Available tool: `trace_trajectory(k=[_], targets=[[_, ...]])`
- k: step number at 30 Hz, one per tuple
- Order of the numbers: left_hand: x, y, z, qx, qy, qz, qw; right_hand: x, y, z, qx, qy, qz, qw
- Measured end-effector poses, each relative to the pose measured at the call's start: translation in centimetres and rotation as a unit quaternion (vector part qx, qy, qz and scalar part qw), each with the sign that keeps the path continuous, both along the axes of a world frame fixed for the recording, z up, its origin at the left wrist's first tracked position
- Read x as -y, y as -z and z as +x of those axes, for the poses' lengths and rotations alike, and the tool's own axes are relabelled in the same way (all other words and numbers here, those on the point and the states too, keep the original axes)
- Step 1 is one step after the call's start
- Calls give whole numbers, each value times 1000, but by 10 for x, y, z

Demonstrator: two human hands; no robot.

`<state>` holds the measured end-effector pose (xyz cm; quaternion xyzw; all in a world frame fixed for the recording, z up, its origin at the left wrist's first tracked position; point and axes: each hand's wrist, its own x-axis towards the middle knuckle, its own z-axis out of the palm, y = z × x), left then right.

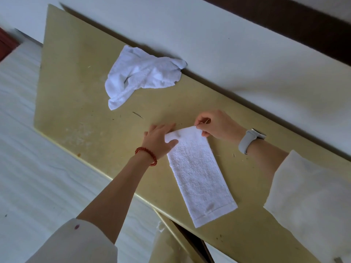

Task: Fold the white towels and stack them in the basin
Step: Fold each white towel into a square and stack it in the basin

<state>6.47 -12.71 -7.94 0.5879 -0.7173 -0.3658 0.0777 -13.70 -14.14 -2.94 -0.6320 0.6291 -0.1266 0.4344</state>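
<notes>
No readable text, label, brand, number or sign anywhere in view. Nothing legible on the long folded white terry towel (197, 173), on the crumpled white towel (140, 76), on the scuffed yellow bench (79, 88), or on the pale grey wristwatch (248, 139), its face turned away.

Two white towels lie on my one yellow board: one folded strip (199, 175) and one crumpled heap (140, 76). I have two hands in view, one red bead bracelet (147, 155), one grey watch (250, 140).
</notes>
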Motion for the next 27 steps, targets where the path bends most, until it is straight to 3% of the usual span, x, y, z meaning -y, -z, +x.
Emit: trace_trajectory(k=[3, 7, 12, 19, 23, 27], targets=[[10, -6, 0, -67, -22, 66, 995, 0, -3, -10, -8, 25, 9, 1000], [18, -11, 1, -21, -3, 83, 996, 2, -2, -19, -25, 58, 34, 997], [18, -13, -7, -52, -49, 105, 992, 4, 0, -24, -26, 83, 40, 995], [20, -29, -22, -162, -155, 46, 973, 10, -9, -24, -117, 33, 3, 993], [26, -52, -29, -241, -186, 23, 952, 14, -25, -27, -108, 72, -62, 990], [24, -69, -27, -239, -168, -29, 956, 4, -39, -28, -86, 89, -155, 980]])
